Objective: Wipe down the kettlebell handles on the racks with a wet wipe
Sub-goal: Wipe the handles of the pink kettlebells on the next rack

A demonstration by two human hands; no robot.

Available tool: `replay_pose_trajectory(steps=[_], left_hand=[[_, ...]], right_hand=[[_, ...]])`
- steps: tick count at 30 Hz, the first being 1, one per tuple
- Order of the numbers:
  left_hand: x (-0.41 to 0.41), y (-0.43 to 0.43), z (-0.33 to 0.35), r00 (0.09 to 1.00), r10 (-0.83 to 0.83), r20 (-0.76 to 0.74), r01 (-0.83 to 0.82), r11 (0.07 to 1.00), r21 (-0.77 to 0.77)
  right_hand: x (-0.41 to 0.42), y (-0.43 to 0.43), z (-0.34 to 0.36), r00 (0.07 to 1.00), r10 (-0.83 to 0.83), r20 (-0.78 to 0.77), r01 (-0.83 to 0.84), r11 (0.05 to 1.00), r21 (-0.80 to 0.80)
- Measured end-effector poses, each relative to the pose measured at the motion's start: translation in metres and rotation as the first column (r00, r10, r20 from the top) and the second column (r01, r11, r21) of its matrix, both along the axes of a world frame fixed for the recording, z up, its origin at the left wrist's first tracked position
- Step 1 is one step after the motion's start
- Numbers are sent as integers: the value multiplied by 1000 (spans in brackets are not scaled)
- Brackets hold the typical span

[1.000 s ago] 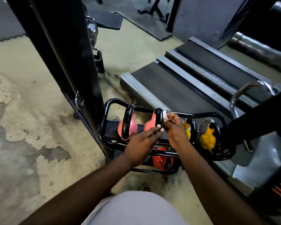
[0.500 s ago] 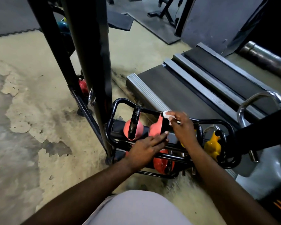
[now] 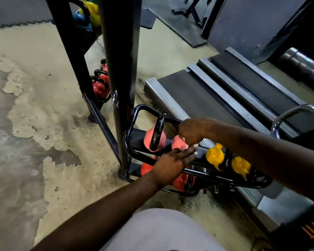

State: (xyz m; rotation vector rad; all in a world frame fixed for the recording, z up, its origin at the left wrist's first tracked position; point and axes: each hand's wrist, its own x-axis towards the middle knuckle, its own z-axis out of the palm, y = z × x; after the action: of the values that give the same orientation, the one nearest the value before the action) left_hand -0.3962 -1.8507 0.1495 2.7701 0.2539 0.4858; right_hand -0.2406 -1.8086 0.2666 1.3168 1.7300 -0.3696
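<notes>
Pink-bodied kettlebell (image 3: pixel 178 144), second on the low black steel rack (image 3: pixel 143 107), was steadied by the flat, straight-fingered left hand (image 3: pixel 172 163). Its black handle had been closed over by the curled right hand (image 3: pixel 190 131), the previously visible white wet wipe hidden beneath; wiping was judged underway.

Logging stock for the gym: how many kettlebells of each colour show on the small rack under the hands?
Pink kettlebells: 2 (the right hand grips one)
Yellow kettlebells: 2
Red kettlebells, lower down: 2
Total: 6
</notes>
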Motion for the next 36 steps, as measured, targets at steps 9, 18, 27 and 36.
replay_pose_trajectory(steps=[9,18,27,36], left_hand=[[-7,10,19,998,-8,65,17,991,-136],[61,98,75,983,186,6,-163,876,-454],[115,135,75,905,-261,-336,-21,762,-647],[126,129,71,921,-243,-305,19,809,-587]], right_hand=[[36,-57,8,774,-243,-585,523,767,373],[17,-92,-73,-653,248,-716,710,-128,-692],[-4,-99,-67,-734,377,-566,558,-141,-818],[-36,-156,-73,286,21,-958,946,-165,278]])
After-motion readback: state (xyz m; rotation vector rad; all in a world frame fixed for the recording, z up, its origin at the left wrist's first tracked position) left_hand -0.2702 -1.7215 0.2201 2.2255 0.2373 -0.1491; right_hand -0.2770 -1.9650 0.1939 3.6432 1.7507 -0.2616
